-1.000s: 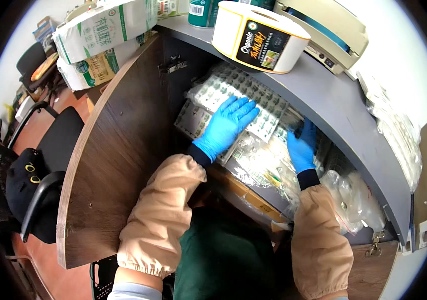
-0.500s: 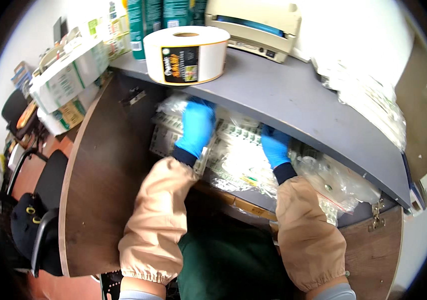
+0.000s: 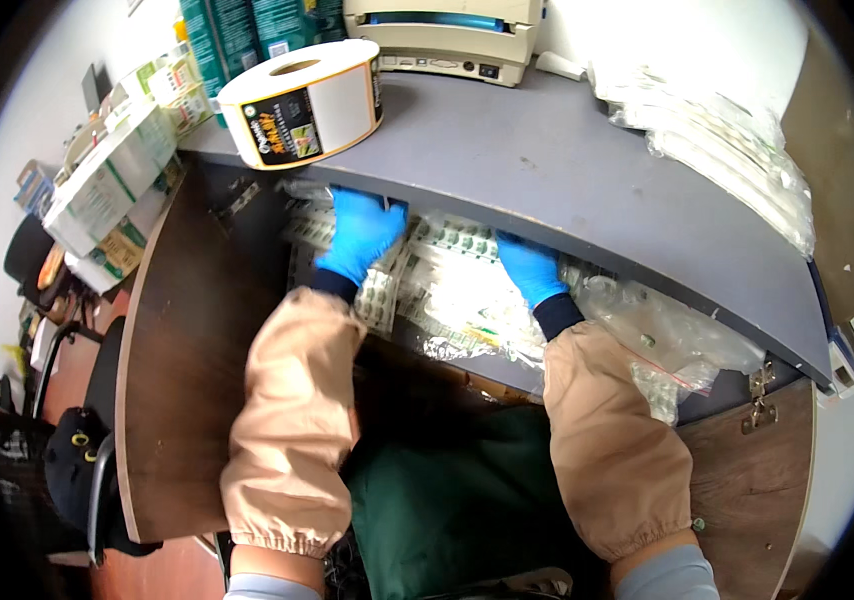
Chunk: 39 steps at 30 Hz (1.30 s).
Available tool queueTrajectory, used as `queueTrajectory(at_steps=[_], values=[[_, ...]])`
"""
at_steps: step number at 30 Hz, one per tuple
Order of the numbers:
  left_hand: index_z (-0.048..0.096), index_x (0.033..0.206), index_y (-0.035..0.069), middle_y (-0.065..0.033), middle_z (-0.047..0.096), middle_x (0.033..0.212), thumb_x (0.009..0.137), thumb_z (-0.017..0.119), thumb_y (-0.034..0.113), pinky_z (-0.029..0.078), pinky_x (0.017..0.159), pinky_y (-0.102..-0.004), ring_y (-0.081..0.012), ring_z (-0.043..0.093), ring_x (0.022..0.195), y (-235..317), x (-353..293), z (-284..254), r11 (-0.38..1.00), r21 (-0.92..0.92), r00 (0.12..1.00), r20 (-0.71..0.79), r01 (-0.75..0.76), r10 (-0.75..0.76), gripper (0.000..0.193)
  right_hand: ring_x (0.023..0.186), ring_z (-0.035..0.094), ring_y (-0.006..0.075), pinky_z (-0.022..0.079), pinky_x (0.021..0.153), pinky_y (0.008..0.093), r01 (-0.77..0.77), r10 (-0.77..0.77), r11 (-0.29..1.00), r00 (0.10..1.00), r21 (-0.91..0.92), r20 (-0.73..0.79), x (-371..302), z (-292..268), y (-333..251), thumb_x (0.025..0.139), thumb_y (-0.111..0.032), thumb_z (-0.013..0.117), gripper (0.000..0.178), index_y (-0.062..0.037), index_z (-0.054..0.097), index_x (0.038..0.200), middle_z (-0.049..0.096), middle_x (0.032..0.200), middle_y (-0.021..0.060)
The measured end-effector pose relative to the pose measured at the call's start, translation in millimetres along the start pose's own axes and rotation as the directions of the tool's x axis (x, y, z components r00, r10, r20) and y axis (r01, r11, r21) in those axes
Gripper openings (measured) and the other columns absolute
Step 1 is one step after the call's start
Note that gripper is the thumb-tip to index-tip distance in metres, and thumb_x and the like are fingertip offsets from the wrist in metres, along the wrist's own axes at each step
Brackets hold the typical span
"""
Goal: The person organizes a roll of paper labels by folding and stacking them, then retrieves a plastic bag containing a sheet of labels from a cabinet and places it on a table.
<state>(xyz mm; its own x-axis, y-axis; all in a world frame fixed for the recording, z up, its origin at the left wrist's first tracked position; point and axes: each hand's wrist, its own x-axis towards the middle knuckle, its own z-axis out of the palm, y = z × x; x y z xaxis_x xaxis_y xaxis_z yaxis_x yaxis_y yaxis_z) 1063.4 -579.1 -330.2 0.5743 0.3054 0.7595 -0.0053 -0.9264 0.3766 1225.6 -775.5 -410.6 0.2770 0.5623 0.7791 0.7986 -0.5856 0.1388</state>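
Left hand (image 3: 362,235) over green-printed plastic packets (image 3: 452,238), fingers loosely bent; hold cannot be told, tips lost under surface edge. Right hand (image 3: 529,272) against packets' right side, fingers hidden, grip unclear. Packets lie flat on shelf (image 3: 512,374), presumably because headroom is low; wooden door (image 3: 182,400) swung wide, leaving access. Grey surface (image 3: 567,150) above carries label roll (image 3: 342,110), flat side down, likely for steadiness, plus beige printer (image 3: 434,63). Office chair (image 3: 105,390), reddish floor (image 3: 162,575) at left.

From here I see orange and white lettering (image 3: 274,128) on the black label (image 3: 292,112) of the roll (image 3: 342,108), and tiny, unreadable print on the green packages (image 3: 282,25).
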Motion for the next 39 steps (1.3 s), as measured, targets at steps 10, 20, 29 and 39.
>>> queueTrajectory(at_steps=[10, 20, 29, 39], values=[[0.040, 0.141, 0.010, -0.0179, 0.023, 0.153, 0.069, 0.057, -0.002, 0.028, 0.111, -0.0493, -0.0434, 0.020, 0.140, 19.4, -129.3, 12.5, 0.958, 0.280, 0.966, 0.225, 0.063, -0.129, 0.075, 0.101, 0.061, 0.0322, 0.048, 0.089, 0.0410, -0.012, 0.021, 0.985, 0.998, 0.172, -0.052, 30.8, 25.2, 13.6, 0.093, -0.031, 0.052, 0.033, -0.0054, 0.061, 0.112, 0.065, 0.105, 0.0157], [0.050, 0.135, 0.021, -0.0153, 0.022, 0.154, 0.067, 0.061, -0.002, 0.038, 0.108, -0.0438, -0.0432, 0.017, 0.141, 3.3, -136.9, -12.7, 0.961, 0.252, 0.905, 0.372, 0.116, -0.207, 0.072, 0.098, 0.061, 0.0327, 0.048, 0.088, 0.0431, -0.077, 0.043, 0.974, 0.986, 0.212, 0.161, 74.6, -4.8, 3.2, 0.090, -0.033, 0.054, 0.040, -0.0027, 0.058, 0.115, 0.064, 0.104, 0.0184], [0.056, 0.130, 0.017, -0.0131, 0.023, 0.154, 0.069, 0.063, 0.000, 0.040, 0.107, -0.0404, -0.0373, 0.019, 0.142, 9.5, -133.6, -7.7, 0.976, 0.168, 0.920, 0.344, 0.135, -0.187, 0.064, 0.096, 0.061, 0.0330, 0.048, 0.086, 0.0448, -0.073, 0.024, 0.993, 0.902, 0.098, 0.431, 130.9, -37.2, 16.0, 0.088, -0.037, 0.057, 0.049, 0.0000, 0.055, 0.119, 0.064, 0.102, 0.0208], [0.054, 0.134, 0.021, -0.0135, 0.019, 0.156, 0.068, 0.064, -0.005, 0.030, 0.114, -0.0421, -0.0393, 0.014, 0.144, 0.5, -133.2, -7.5, 0.979, 0.157, 0.913, 0.367, 0.131, -0.181, 0.072, 0.093, 0.062, 0.0333, 0.048, 0.084, 0.0467, -0.219, 0.107, 0.967, 0.815, 0.131, 0.569, 39.7, -81.8, -42.4, 0.085, -0.041, 0.060, 0.060, 0.0030, 0.052, 0.124, 0.063, 0.100, 0.0235]])
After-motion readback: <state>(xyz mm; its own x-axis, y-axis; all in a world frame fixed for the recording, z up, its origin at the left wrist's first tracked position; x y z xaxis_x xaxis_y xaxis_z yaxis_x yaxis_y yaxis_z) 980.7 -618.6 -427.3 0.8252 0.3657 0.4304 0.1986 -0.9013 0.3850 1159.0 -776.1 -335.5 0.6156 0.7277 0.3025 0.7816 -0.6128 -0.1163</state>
